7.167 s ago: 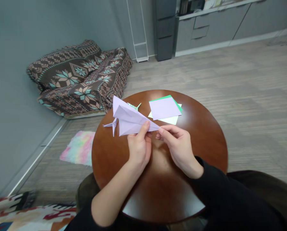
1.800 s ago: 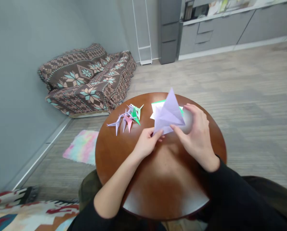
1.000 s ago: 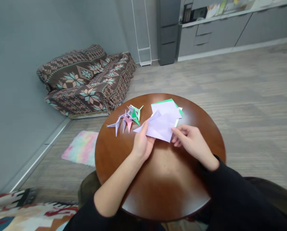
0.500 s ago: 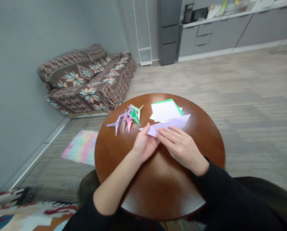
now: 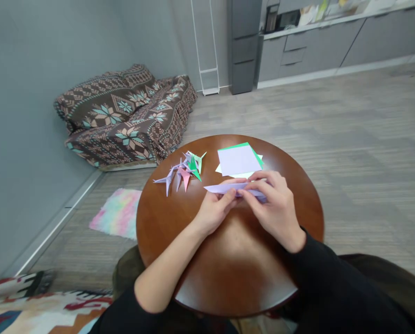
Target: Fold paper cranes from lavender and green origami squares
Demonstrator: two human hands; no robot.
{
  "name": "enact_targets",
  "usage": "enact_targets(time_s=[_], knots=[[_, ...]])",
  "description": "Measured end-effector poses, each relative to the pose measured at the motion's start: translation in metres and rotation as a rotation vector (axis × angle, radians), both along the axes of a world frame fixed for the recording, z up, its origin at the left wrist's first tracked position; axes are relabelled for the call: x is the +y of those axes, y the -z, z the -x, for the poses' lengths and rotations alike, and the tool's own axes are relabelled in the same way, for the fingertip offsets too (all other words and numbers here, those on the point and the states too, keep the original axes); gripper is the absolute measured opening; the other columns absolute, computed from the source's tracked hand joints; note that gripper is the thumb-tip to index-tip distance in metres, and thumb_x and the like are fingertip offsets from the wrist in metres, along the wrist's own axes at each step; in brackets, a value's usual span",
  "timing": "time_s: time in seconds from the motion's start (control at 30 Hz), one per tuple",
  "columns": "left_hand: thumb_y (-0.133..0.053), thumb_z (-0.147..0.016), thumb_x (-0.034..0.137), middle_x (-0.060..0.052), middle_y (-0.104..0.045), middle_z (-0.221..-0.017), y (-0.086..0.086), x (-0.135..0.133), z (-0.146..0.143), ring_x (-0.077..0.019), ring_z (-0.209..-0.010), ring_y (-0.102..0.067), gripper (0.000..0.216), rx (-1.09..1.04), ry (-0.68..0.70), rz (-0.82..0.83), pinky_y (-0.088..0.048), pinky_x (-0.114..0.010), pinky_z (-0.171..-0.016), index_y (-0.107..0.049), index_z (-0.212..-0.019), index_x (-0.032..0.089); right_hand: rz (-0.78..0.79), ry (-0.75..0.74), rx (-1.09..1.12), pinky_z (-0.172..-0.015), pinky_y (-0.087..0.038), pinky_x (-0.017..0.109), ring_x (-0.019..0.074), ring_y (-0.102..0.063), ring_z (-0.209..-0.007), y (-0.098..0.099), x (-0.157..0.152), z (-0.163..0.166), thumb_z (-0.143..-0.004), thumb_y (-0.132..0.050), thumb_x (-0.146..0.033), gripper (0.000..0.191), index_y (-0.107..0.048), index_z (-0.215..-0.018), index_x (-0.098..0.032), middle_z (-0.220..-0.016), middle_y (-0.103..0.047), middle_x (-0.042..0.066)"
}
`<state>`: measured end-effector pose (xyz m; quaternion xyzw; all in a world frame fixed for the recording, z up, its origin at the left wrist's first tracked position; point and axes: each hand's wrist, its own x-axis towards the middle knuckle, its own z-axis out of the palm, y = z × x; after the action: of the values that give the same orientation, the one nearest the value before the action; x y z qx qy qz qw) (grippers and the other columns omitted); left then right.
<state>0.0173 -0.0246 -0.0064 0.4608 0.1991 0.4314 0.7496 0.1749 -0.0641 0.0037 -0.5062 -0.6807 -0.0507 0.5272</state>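
Observation:
A lavender paper, folded into a long narrow shape, lies low over the round brown table. My left hand pinches its near left part with closed fingers. My right hand covers and grips its right half, fingers curled over it. Just beyond my hands lies a small stack of square sheets, lavender on top with green and pale green beneath. To the left of the stack sits a cluster of folded paper cranes in lavender, pink and green.
A patterned brown cushion or folded mattress lies on the floor against the grey wall. A pastel mat is on the floor left of the table. Grey cabinets line the far wall. A colourful rug shows at bottom left.
The lavender paper was held up as a broad shape, then brought down and folded flatter. It is now a narrow strip and my right hand has moved over its right half.

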Motion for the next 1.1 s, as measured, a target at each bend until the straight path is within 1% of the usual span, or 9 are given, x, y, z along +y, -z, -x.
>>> enact_targets(time_s=[0.07,0.17,0.23,0.4,0.5,0.67,0.8,0.9,1.1], knots=[[-0.071,-0.091,0.039,-0.015,-0.071,-0.128,0.003,0.001,0.001,-0.0303,-0.123,-0.066,0.034,0.008,0.017,-0.004,-0.052,-0.041,-0.106,-0.076,-0.117,0.018,0.003,0.041,-0.016,-0.087,-0.045,0.044,0.0283,-0.068,-0.099,-0.001,-0.001,0.0,-0.088,-0.075,-0.024,0.013,-0.068,-0.078,-0.02,-0.103,-0.073,0.011],[-0.072,-0.09,0.042,-0.015,-0.074,-0.121,0.004,0.0,0.002,-0.0294,-0.115,-0.07,0.035,0.018,0.021,0.003,-0.057,-0.039,-0.098,-0.077,-0.114,0.017,0.079,-0.009,0.028,-0.088,-0.043,0.042,0.0254,-0.071,-0.094,-0.006,-0.002,-0.001,-0.089,-0.075,-0.024,0.016,-0.066,-0.076,-0.02,-0.093,-0.076,0.006],[-0.074,-0.087,0.044,-0.015,-0.075,-0.118,0.003,-0.001,0.001,-0.0284,-0.109,-0.072,0.036,0.023,-0.008,0.015,-0.059,-0.038,-0.092,-0.078,-0.112,0.017,0.137,-0.047,0.065,-0.089,-0.043,0.041,0.023,-0.072,-0.088,-0.01,-0.003,-0.003,-0.089,-0.076,-0.024,0.016,-0.065,-0.076,-0.02,-0.086,-0.077,0.002],[-0.078,-0.085,0.04,-0.014,-0.077,-0.114,0.001,-0.001,-0.002,-0.0261,-0.105,-0.073,0.03,0.008,-0.108,-0.01,-0.061,-0.034,-0.087,-0.079,-0.104,0.017,0.216,-0.1,0.111,-0.088,-0.044,0.038,0.0228,-0.073,-0.089,-0.017,-0.006,-0.006,-0.086,-0.077,-0.024,0.015,-0.065,-0.079,-0.021,-0.091,-0.079,0.002],[-0.078,-0.085,0.038,-0.014,-0.077,-0.113,0.002,0.0,-0.002,-0.0256,-0.105,-0.074,0.028,0.011,-0.175,-0.029,-0.061,-0.03,-0.085,-0.079,-0.103,0.017,0.262,-0.115,0.087,-0.088,-0.044,0.038,0.0232,-0.073,-0.088,-0.021,-0.008,-0.005,-0.087,-0.076,-0.025,0.016,-0.065,-0.077,-0.021,-0.091,-0.079,0.002],[-0.079,-0.084,0.039,-0.015,-0.079,-0.11,-0.001,0.0,-0.002,-0.0285,-0.109,-0.074,0.031,-0.032,-0.207,0.026,-0.06,-0.037,-0.092,-0.077,-0.105,0.016,0.292,-0.093,0.052,-0.09,-0.042,0.039,0.0234,-0.072,-0.086,-0.022,-0.008,-0.005,-0.088,-0.074,-0.021,0.017,-0.065,-0.073,-0.021,-0.086,-0.079,0.001],[-0.079,-0.084,0.039,-0.014,-0.079,-0.107,-0.006,0.0,-0.001,-0.0298,-0.11,-0.074,0.029,-0.077,-0.241,0.085,-0.058,-0.043,-0.098,-0.076,-0.1,0.015,0.341,-0.053,0.081,-0.08,-0.043,0.037,0.0222,-0.069,-0.074,-0.022,-0.006,-0.008,-0.085,-0.076,-0.024,0.021,-0.065,-0.067,-0.021,-0.072,-0.075,0.0],[-0.082,-0.081,0.034,-0.011,-0.08,-0.103,-0.009,0.001,-0.001,-0.0267,-0.106,-0.075,0.024,-0.094,-0.305,0.129,-0.058,-0.041,-0.098,-0.076,-0.096,0.015,0.368,-0.038,0.1,-0.074,-0.042,0.035,0.0209,-0.066,-0.071,-0.024,-0.006,-0.01,-0.083,-0.077,-0.023,0.02,-0.065,-0.066,-0.021,-0.069,-0.073,0.0],[-0.087,-0.075,0.031,-0.007,-0.081,-0.095,-0.011,0.003,0.0,-0.0238,-0.096,-0.078,0.024,-0.095,-0.375,0.158,-0.061,-0.038,-0.093,-0.075,-0.09,0.016,0.397,-0.017,0.204,-0.07,-0.044,0.033,0.0194,-0.066,-0.068,-0.028,-0.008,-0.009,-0.079,-0.077,-0.024,0.017,-0.063,-0.07,-0.021,-0.072,-0.073,0.0]])
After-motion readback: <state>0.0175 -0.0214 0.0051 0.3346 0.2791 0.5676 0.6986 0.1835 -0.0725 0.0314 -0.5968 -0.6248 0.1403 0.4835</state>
